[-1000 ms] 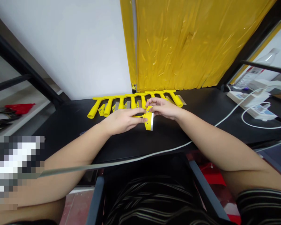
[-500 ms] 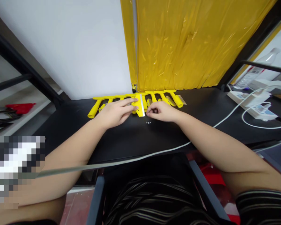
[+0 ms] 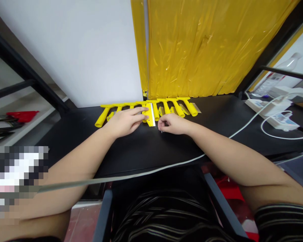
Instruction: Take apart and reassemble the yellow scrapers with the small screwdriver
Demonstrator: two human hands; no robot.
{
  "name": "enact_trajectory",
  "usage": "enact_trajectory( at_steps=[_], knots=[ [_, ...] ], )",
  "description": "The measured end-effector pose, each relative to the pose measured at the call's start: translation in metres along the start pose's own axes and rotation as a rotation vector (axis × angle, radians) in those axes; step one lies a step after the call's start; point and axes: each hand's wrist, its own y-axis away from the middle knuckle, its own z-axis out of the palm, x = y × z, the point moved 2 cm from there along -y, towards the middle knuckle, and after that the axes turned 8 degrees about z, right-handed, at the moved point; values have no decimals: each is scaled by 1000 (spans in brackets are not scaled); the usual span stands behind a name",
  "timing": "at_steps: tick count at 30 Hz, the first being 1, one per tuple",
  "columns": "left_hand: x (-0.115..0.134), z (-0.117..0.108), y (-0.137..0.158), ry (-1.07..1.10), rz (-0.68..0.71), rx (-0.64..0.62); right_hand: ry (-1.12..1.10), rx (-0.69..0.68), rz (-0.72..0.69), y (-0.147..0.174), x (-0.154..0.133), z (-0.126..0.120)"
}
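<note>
My left hand (image 3: 125, 121) grips a yellow scraper head (image 3: 148, 116), its fingers on the plastic; a silver blade (image 3: 153, 115) runs along its right edge. Just right of that blade, my right hand (image 3: 173, 123) is low over the black tabletop with thumb and fingers pinched. A tiny metal screw (image 3: 162, 131) shows at its fingertips, mostly hidden by them. Behind both hands lies a row of several yellow scraper handles (image 3: 178, 108) with hollow round ends, some partly covered by my left hand.
The black table (image 3: 131, 151) backs onto a white panel (image 3: 91, 53) and yellow plastic sheeting (image 3: 192, 50). A white cable (image 3: 171, 163) crosses in front of my body. Power strips (image 3: 275, 114) and a plastic bottle (image 3: 275, 77) stand at the right.
My right hand has moved down slightly onto the small metal pieces, which lay uncovered on the table before. My left hand and the scraper head have hardly moved.
</note>
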Motion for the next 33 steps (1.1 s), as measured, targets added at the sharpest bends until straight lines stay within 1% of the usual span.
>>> enact_trajectory(
  at_steps=[2,3,6,8,12,15,20,24,26,30,33],
  knots=[
    [1,2,0,-3,-2,-13,-45,47,-11,-1,3,-4],
    [1,3,-1,-7,1,-16,-82,94,-30,-1,4,-6],
    [5,5,-3,-25,31,-5,-176,271,-143,-1,4,-12],
    [10,6,-6,-32,55,13,-199,317,-195,-1,3,-11],
    [19,6,-11,-36,77,22,-262,285,-173,-3,1,-2],
    [22,6,-12,-58,63,19,-377,249,-161,-6,2,3],
    [25,8,-13,-69,48,32,-560,155,-91,-9,1,8],
    [27,9,-14,-99,44,38,-754,164,-68,-11,-3,11],
    [28,9,-14,-114,52,48,-844,174,-35,-13,-3,12],
    [28,10,-14,-120,54,49,-914,147,56,-13,-1,12],
    [27,11,-14,-120,43,35,-945,110,76,-11,0,10]
  ],
)
